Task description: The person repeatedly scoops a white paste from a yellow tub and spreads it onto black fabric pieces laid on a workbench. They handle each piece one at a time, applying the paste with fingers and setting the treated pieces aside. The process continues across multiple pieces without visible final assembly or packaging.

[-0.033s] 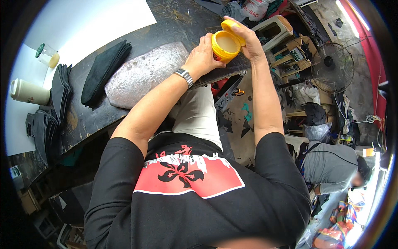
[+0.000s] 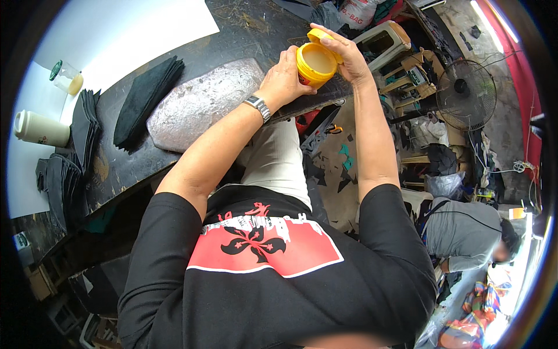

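A round yellow tub (image 2: pixel 305 76), with pale, smooth contents filling its inside, is held near the far edge of the dark workbench. My left hand (image 2: pixel 282 80) wraps round the tub's left side, with a metal-banded watch on that wrist. On the other side, my right hand (image 2: pixel 352 61) grips the yellow lid (image 2: pixel 318 36), which is tilted up off the tub's mouth. I cannot tell whether the lid is still joined to the tub. A mottled grey slab (image 2: pixel 203 103) lies on the bench beside my left forearm.
Stacked black sheet pieces (image 2: pixel 149 103) lie left of the slab, near a lidded cup (image 2: pixel 42 128) and a clear jar (image 2: pixel 66 78). A stool (image 2: pixel 381 43) and standing fan (image 2: pixel 466 95) are at the right. Another person in grey (image 2: pixel 465 228) bends over at the lower right.
My right hand and the lid have shifted very slightly to the left. The tub and my left hand have stayed in place.
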Available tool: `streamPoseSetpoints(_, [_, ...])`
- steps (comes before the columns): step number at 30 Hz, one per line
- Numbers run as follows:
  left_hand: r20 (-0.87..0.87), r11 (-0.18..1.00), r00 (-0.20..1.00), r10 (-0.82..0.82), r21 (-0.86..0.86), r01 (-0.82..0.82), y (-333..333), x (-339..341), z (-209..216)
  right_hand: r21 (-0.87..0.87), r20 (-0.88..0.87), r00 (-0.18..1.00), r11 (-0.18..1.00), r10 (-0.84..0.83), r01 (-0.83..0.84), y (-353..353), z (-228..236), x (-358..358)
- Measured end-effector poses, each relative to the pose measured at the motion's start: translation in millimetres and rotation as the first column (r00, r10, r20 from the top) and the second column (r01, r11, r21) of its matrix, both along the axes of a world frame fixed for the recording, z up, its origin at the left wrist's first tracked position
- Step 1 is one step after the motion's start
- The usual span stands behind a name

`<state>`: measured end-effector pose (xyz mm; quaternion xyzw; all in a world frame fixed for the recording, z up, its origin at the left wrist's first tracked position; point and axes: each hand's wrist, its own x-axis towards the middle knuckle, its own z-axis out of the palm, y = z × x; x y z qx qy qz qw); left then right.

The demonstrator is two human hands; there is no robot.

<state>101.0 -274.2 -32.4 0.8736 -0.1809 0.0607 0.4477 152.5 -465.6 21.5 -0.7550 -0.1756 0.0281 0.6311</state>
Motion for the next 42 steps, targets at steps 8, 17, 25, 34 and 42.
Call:
streamPoseSetpoints(8, [0.048,1.000,0.998,-0.031,0.004,0.031,4,9,-2,-0.188,-0.178,0.980,0.975,0.084,-0.117,5,31,16])
streamPoseSetpoints(17, [0.064,0.995,0.993,-0.096,0.033,0.094,6,17,-1,0.086,-0.232,0.972,0.996,0.030,-0.010,-9,17,6])
streamPoseSetpoints(25, [0.040,0.985,0.999,0.010,-0.173,-0.003,6,2,4,0.136,-0.082,0.984,0.976,-0.158,0.169,-19,4,-30])
streamPoseSetpoints(34, [0.273,0.981,0.962,0.021,-0.194,0.033,18,-10,20,0.267,-0.013,0.875,0.842,-0.484,0.470,0,-26,-68])
streamPoseSetpoints(42, [0.269,0.971,0.961,0.057,-0.239,0.010,6,-3,8,-0.330,0.490,0.849,0.859,-0.198,0.391,-4,-9,-55])
